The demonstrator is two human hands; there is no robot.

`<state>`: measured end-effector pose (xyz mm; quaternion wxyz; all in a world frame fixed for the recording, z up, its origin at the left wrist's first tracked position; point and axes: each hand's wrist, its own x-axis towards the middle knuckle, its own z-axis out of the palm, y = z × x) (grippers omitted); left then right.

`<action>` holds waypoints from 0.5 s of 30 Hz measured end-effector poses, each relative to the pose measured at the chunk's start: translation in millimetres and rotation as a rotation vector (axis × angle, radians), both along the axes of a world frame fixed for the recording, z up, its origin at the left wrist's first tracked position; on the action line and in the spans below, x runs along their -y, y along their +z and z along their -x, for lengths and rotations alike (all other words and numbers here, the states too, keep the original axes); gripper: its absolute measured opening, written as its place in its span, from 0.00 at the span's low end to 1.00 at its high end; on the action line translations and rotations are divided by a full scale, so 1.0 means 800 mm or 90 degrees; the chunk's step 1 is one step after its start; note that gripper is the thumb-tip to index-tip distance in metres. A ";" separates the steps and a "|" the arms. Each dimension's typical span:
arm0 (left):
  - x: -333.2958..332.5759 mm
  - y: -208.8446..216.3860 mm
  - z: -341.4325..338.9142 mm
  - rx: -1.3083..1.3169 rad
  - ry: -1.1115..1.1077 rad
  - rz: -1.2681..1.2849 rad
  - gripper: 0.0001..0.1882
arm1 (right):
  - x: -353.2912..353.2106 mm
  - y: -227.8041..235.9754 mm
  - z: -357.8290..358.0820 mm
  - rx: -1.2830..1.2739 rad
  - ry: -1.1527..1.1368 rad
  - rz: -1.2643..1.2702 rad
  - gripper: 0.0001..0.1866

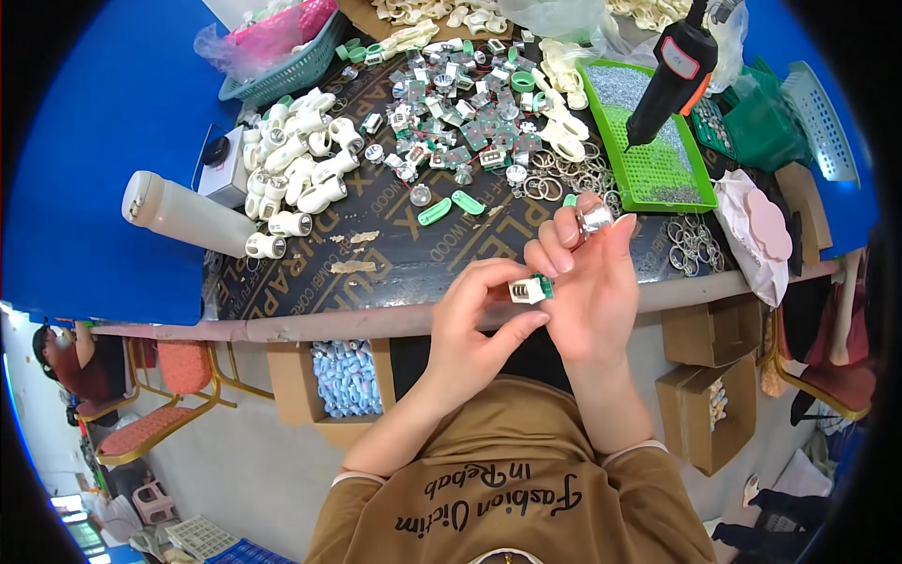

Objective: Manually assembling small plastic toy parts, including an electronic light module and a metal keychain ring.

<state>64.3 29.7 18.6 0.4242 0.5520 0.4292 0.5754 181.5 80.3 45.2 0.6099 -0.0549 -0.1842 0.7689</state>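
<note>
Left fingers (489,274) hold a white-and-green part (528,289); right fingers (556,254), a mirror-silver cup (593,220). Beyond the fingers: black tabletop (413,254), gold lettering pattern. Left of them: white housings (319,195). Beyond, rightward: bright green tray (632,171), grid-patterned; silver-grey granules (625,85). Nearer than the fingers: brown shirt (507,432), black lettering; leftward, pale blue pieces (346,378).

Black tool (672,80) obstructs the tray (648,174) beyond right grip (597,291).

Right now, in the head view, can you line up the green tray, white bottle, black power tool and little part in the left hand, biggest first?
1. Green tray
2. White bottle and black power tool: too alike to rank
3. Little part in the left hand
</note>
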 end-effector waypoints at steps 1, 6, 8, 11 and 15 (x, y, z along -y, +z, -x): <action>0.001 -0.003 0.001 -0.009 0.018 -0.017 0.18 | 0.001 -0.005 0.002 -0.018 0.007 -0.019 0.19; 0.007 0.007 0.017 -0.188 0.113 -0.111 0.15 | 0.003 -0.017 -0.003 0.144 -0.002 -0.019 0.22; 0.006 0.011 0.021 -0.311 0.195 -0.203 0.15 | 0.007 -0.023 -0.012 0.200 0.022 -0.032 0.22; 0.004 0.011 0.025 -0.362 0.201 -0.267 0.16 | 0.021 -0.031 -0.017 0.326 0.058 -0.046 0.23; 0.005 0.006 0.024 -0.384 0.212 -0.303 0.17 | 0.028 -0.029 -0.009 0.391 0.024 -0.066 0.28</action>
